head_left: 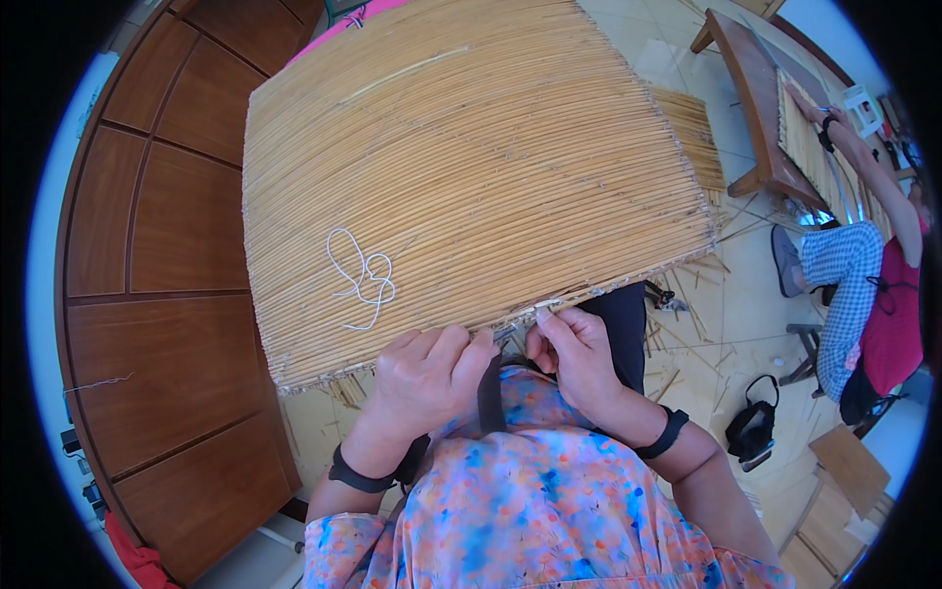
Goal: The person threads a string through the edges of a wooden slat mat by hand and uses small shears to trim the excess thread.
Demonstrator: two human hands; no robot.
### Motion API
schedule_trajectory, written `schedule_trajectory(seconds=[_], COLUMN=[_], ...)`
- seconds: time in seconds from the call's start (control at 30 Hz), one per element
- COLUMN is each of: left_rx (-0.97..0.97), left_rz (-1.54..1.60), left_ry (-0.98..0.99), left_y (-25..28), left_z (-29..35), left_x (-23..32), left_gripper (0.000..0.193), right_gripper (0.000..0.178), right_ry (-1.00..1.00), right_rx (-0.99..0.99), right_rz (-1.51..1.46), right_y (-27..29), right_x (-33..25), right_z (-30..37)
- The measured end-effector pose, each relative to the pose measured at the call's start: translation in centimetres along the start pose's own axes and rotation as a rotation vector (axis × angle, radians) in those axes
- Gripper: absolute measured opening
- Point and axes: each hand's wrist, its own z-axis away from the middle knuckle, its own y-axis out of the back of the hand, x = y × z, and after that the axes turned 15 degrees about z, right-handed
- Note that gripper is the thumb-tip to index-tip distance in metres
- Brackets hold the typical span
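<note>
A large mat of thin tan reed stalks (471, 177) lies in front of me, its near edge at my hands. My left hand (432, 373) is closed in a fist at that edge. A small dark metallic tip (504, 336) shows beside its fingers; the rest is hidden, so its kind cannot be told. My right hand (579, 353) pinches the mat's near edge with thumb and fingers, just right of the left hand. A loose white string (365, 280) lies curled on the mat, left of centre.
Brown wooden cabinet doors (186, 216) stand close on the left. Cut stalks (687, 344) litter the tiled floor at right, near a black bag (752, 424). Far right, another person (888, 304) works over a smaller mat at a wooden table (736, 69).
</note>
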Motion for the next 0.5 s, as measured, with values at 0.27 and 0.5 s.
schedule_trajectory(seconds=[0.27, 0.5], left_rx=[-0.034, -0.040], left_rz=[-0.005, -0.028], left_ry=[0.037, 0.126], left_y=[0.4, 0.9], left_z=[-0.2, -0.2], left_x=[0.4, 1.3], left_gripper=[0.013, 0.016], right_gripper=[0.037, 0.038], right_ry=[-0.009, -0.039], right_rx=[-0.017, -0.017], right_rz=[0.036, 0.030], right_y=[0.2, 0.2], right_x=[0.0, -0.3], right_z=[-0.1, 0.0])
